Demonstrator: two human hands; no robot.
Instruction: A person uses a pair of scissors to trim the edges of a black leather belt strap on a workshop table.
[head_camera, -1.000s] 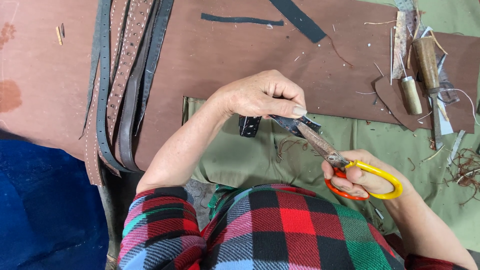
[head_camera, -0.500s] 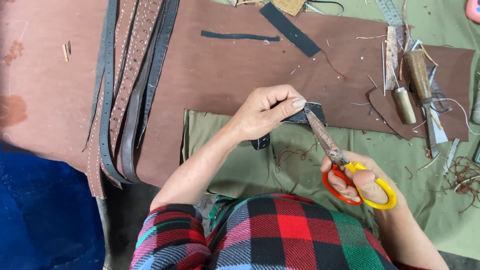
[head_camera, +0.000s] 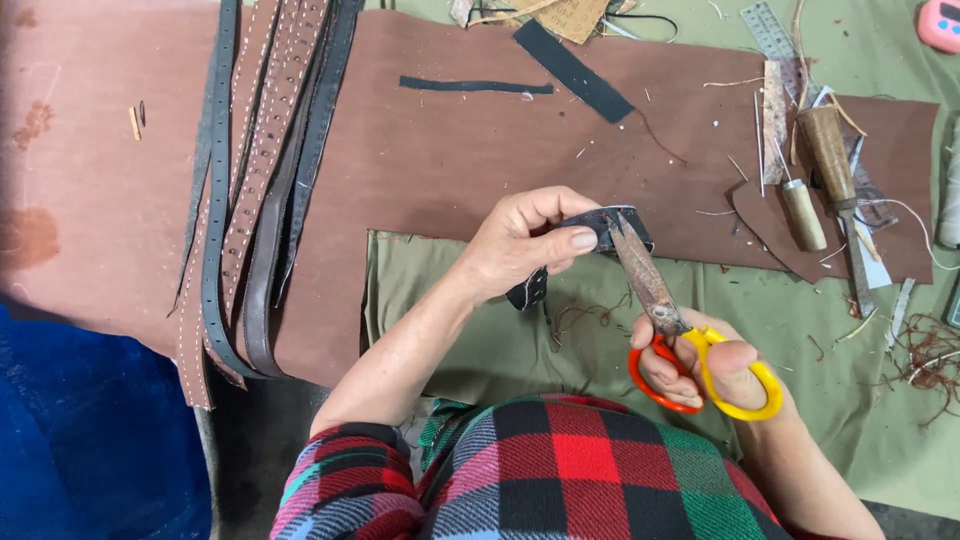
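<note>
Brown leather sheet (head_camera: 420, 170) over olive cloth (head_camera: 480, 330); left hand (head_camera: 520, 245) pinching dark strap (head_camera: 600, 228), right hand (head_camera: 715, 370) gripping scissors (head_camera: 660, 300).

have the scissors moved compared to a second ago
Yes. The scissors now point up the table, tips over the brown leather sheet's near edge at the dark strap; earlier they lay flatter over the green cloth.

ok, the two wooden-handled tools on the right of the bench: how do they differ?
The darker wooden-handled tool is longer and thicker, with a long metal shaft running down past the brown leather sheet. The paler wooden-handled tool is shorter and slimmer, with a thin spike pointing up. The darker one lies further right. Both lie flat, side by side, untouched by either hand.
</note>
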